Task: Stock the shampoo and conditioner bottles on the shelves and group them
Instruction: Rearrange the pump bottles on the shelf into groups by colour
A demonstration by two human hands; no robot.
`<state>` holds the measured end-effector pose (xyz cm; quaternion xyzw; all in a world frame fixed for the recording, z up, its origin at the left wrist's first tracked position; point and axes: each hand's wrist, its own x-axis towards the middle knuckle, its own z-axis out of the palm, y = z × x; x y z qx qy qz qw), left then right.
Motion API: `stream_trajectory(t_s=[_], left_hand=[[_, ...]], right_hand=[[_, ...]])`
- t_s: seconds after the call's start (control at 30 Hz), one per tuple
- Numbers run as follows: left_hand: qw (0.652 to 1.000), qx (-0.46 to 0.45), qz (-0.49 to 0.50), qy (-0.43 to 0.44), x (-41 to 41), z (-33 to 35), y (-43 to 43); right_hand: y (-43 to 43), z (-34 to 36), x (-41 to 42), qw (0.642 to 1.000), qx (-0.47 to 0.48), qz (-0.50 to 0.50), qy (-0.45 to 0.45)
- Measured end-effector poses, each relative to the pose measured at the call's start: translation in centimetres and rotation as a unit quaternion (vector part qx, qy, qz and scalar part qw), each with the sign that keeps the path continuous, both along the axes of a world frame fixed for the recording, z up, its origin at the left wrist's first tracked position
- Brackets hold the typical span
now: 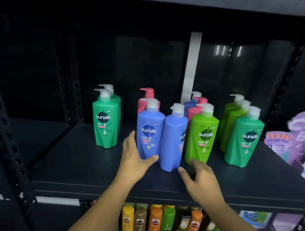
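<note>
Pump bottles stand on a dark shelf (236,186). Two teal-green bottles (105,119) are at the left. In the middle stand two blue bottles, one facing front (149,133) and one turned sideways (173,139), with pink bottles (147,98) behind them. A lime-green bottle (201,137) is just right of the blue pair. Further right, a teal bottle (244,140) fronts two lime ones (233,122). My left hand (134,158) is open, its fingers by the base of the front-facing blue bottle. My right hand (199,181) is open, near the bases of the sideways blue and lime bottles.
Purple and orange refill pouches (304,144) hang at the right edge. Small yellow, orange, green and brown bottles (160,221) fill the shelf below. Perforated black uprights (1,120) frame the left side. A white post (191,65) stands behind the bottles.
</note>
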<state>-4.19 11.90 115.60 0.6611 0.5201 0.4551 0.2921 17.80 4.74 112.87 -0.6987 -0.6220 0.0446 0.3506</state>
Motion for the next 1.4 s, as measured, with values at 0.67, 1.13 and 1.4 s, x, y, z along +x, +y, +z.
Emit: stream_trajectory(t_s=[0.67, 1.13, 1.4], left_hand=[[0.997, -0.047, -0.050, -0.022, 0.1, -1.5, 1.6], [0.990, -0.044, -0.132, 0.035, 8.2, -0.9, -4.7], [0.988, -0.030, -0.083, 0.130, 16.4, -1.8, -5.6]], right_hand=[[1.2, 0.6, -1.8, 0.966, 0.067, 0.087, 0.233], [-4.1, 0.6, 6.6, 0.952, 0.095, -0.040, 0.289], [-5.8, 0.7, 13.7, 0.949, 0.077, -0.108, 0.284]])
